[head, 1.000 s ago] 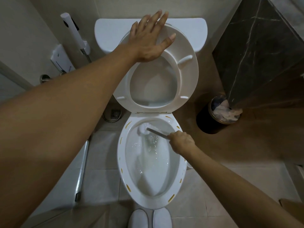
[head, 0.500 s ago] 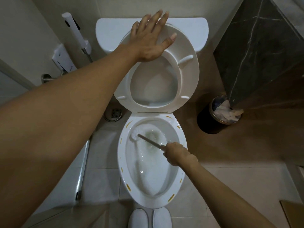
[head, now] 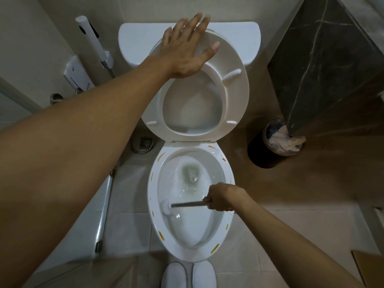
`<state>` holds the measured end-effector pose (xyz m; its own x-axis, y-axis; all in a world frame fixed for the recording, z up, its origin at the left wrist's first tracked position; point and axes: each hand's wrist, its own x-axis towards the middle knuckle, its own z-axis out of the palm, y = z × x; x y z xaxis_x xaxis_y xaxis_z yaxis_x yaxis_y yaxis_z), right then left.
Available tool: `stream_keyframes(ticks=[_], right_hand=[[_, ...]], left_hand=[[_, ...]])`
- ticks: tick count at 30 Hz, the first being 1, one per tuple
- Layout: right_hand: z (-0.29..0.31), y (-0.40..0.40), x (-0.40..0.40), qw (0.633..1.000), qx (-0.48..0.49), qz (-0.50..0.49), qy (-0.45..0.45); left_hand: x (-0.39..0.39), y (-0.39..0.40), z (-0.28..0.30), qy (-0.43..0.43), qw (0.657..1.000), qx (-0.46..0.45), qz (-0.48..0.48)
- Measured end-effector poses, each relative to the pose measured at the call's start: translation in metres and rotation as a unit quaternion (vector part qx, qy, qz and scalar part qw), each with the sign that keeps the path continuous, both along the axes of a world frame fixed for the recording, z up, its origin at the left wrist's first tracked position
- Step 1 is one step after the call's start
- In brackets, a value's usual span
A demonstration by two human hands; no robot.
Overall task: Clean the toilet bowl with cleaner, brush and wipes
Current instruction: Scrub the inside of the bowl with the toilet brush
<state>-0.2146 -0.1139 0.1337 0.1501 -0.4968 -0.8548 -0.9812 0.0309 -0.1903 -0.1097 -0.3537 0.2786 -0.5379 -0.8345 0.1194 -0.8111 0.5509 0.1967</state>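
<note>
1. Inside the toilet bowl (head: 192, 249), against its left wall, the white head of the brush (head: 165, 206) scrubs the porcelain; our right hand (head: 223, 197) clenches round the grey handle over the bowl's right rim.
2. Behind the bowl, our left hand (head: 187, 46) lies flat with straight fingers, pressing the raised seat (head: 234, 96) back toward the tank (head: 141, 36).
3. We judge the scrubbing to be under way. Yellow dashes of what looks like cleaner dot the bowl's rim, so the rim looks unbrushed.
4. Risks: if our left hand lets go, the seat could drop onto our right wrist; a quick flick of the bristles could spatter water beyond the bowl, onto the slippers (head: 189, 274) just in front of it.
5. Right of the bowl stands a dark bin (head: 268, 154) holding crumpled paper, beside a marble panel (head: 324, 65). Left of the bowl a floor drain (head: 143, 143) sits near its base, and a sprayer (head: 89, 36) hangs on the wall. Nothing blocks the brush.
</note>
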Motion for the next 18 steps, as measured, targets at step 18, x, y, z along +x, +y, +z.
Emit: stream_keyframes(ticks=[18], right_hand=[[-0.039,0.002,-0.013,0.968,-0.072,-0.236,-0.048]], left_hand=[[0.001,0.0,-0.001,0.0,1.0,-0.002,-0.004]])
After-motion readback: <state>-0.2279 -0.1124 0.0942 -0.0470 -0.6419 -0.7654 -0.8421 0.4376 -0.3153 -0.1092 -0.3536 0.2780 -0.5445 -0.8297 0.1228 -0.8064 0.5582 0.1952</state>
